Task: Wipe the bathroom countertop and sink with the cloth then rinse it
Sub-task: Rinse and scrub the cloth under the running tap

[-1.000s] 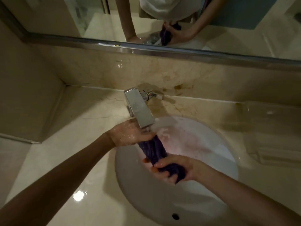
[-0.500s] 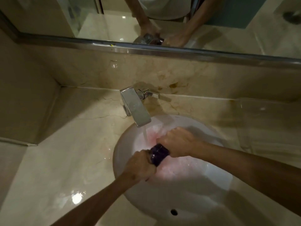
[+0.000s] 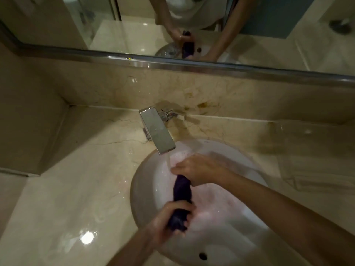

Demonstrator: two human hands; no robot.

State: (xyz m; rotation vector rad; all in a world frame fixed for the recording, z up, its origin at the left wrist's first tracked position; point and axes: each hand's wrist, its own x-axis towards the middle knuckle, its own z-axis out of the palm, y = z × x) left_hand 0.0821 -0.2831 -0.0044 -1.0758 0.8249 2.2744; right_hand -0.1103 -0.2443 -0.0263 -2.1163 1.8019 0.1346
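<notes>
A dark purple cloth (image 3: 182, 191) is twisted into a roll over the white sink (image 3: 146, 181). My right hand (image 3: 199, 169) grips its upper end just beside the water stream. My left hand (image 3: 169, 221) grips its lower end, with a bunch of cloth sticking out below the fist. Water runs from the square chrome faucet (image 3: 156, 131) into the basin, right next to my right hand. The beige marble countertop (image 3: 76, 189) surrounds the sink and looks wet and shiny.
A mirror (image 3: 192, 25) above the backsplash reflects my arms and the cloth. A clear tray holding a folded white towel (image 3: 315, 169) sits on the counter at the right. The overflow hole (image 3: 203, 256) is at the basin's near side.
My hands have pulled apart along the cloth: the right one stays near the stream, the left has dropped toward me, stretching the twisted cloth longer. A second ago the left hand was up under the faucet.
</notes>
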